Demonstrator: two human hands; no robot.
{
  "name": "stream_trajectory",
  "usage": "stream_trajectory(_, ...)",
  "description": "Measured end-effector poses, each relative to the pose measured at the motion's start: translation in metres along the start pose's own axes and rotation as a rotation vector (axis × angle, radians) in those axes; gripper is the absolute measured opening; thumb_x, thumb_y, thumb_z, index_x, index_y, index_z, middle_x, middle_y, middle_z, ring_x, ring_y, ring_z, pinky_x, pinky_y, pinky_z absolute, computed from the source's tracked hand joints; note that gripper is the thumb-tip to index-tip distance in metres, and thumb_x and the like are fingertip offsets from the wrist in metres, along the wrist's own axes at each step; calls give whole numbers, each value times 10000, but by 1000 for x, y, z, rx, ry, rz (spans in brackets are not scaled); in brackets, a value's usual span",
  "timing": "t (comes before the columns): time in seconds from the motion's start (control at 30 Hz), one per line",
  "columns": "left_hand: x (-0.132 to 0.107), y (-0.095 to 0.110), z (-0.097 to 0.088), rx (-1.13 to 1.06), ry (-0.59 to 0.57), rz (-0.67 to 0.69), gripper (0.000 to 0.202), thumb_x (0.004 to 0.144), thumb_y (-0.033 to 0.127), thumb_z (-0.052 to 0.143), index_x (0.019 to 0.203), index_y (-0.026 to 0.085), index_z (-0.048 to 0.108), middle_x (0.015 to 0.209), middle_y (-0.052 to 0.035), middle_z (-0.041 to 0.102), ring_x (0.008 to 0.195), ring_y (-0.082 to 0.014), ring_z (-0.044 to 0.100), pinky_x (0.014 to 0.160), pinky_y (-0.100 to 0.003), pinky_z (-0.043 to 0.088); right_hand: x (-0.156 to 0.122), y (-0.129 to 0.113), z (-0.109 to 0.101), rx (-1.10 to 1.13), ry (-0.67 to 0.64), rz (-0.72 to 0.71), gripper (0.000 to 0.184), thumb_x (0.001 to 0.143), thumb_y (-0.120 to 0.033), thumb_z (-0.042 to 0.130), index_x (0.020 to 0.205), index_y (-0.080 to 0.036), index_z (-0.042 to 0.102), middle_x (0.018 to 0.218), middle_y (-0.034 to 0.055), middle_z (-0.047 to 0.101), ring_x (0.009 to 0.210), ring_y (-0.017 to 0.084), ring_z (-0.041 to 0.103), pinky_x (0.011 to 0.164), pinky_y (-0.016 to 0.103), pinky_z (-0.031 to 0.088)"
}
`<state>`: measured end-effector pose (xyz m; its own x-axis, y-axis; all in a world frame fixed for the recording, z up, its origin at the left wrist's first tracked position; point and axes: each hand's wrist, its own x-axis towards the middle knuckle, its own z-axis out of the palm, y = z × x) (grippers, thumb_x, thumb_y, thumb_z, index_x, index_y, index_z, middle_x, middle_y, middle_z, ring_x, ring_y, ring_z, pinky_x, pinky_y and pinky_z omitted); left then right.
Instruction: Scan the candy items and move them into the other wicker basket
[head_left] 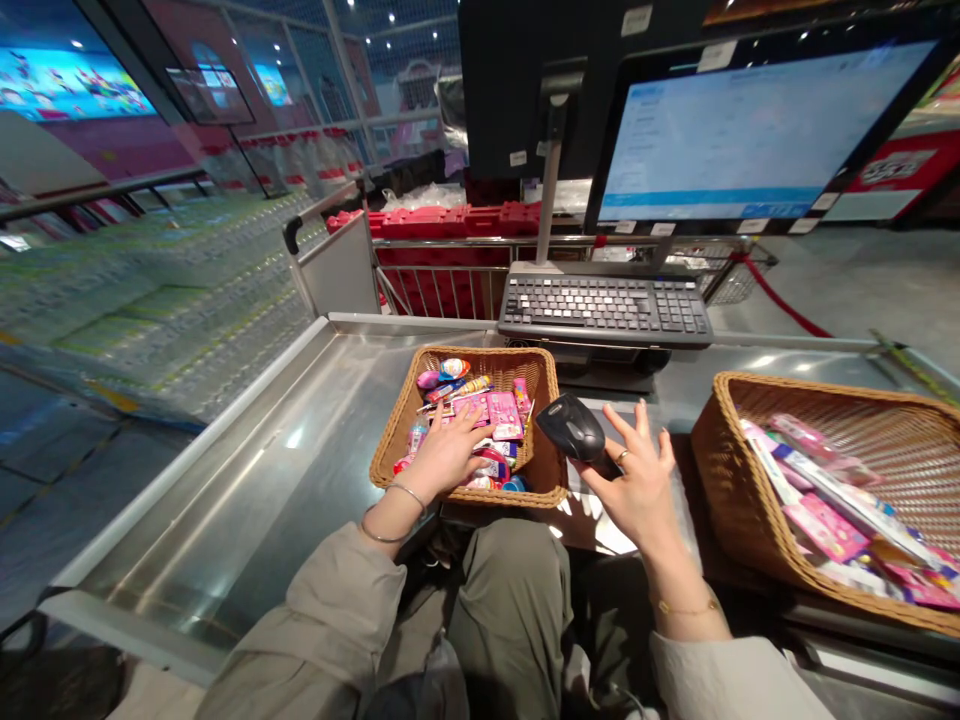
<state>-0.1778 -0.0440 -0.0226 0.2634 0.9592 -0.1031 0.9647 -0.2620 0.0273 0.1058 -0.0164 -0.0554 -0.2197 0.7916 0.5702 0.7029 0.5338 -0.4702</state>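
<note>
Head camera is looking down at a metal bench point(292, 430), and the first wicker basket point(540, 378) is sitting right in front of the person's knees, probably so the small stuff is staying corralled within easy reach. It's holding a jumble of bright little packages, with flat pink packets point(505, 415) lying near the middle. Left hand point(454, 445) is reaching in palm down, fingers spread, and the tips look like they're touching the packets; it isn't pinching anything that I can see.

Next along, a black scanner point(574, 428) is poking its broad end towards that basket's right rim; guessing it's between the two baskets so both are close. A keyboard point(604, 305) is sitting behind it. Right hand point(637, 475) is fanning its fingers wide beside the scanner's narrow end; can't tell if the thumb is touching it or taking any weight. A screen point(757, 130) is facing the person, presumably for easy reading. Far right, a second wicker basket point(709, 450) is holding more packages, some long, some pink.
</note>
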Motion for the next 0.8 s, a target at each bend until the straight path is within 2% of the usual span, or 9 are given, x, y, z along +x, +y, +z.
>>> stream_trajectory(0.17, 3, -4, 0, -15, -61, 33, 462, 906, 373, 649, 1356, 295, 581, 1519, -127, 494, 1447, -338, 392, 1182, -685, 134, -4, 1, 3, 2, 8, -2, 244, 821, -364, 669, 1017, -233, 734, 1436, 113, 579, 1486, 417, 281, 1109, 783, 190)
stream_trajectory(0.37, -3, -15, 1, -27, -102, -34, 414, 896, 392, 663, 1289, 262, 645, 1499, -150, 512, 1449, -360, 383, 1173, -701, 140, -7, 1, 6, -1, 13, -19, 265, 833, -387, 662, 1036, -234, 735, 1436, 117, 579, 1485, 405, 291, 1113, 776, 200)
stream_trajectory(0.47, -4, -18, 3, -15, -111, -55, 338, 901, 366, 654, 1210, 235, 696, 1505, -161, 502, 1452, -362, 377, 1174, -696, 152, -7, 2, 7, -3, 18, -22, 267, 840, -394, 653, 1040, -237, 736, 1431, 118, 583, 1486, 397, 295, 1113, 773, 202)
stream_trajectory(0.6, -1, -21, 6, 8, -113, -65, 206, 898, 291, 644, 1068, 249, 753, 1456, -128, 559, 1441, -351, 395, 1175, -695, 148, -7, 2, 8, -1, 16, -24, 263, 844, -377, 637, 1038, -228, 735, 1429, 124, 584, 1486, 396, 297, 1113, 771, 202)
stream_trajectory(0.8, 6, -27, 14, -15, -165, -54, 106, 883, 253, 662, 914, 214, 755, 1405, -110, 604, 1413, -344, 430, 1168, -664, 192, -7, 2, 7, -3, 6, -3, 256, 842, -372, 630, 1036, -241, 735, 1432, 111, 583, 1489, 389, 293, 1121, 758, 197)
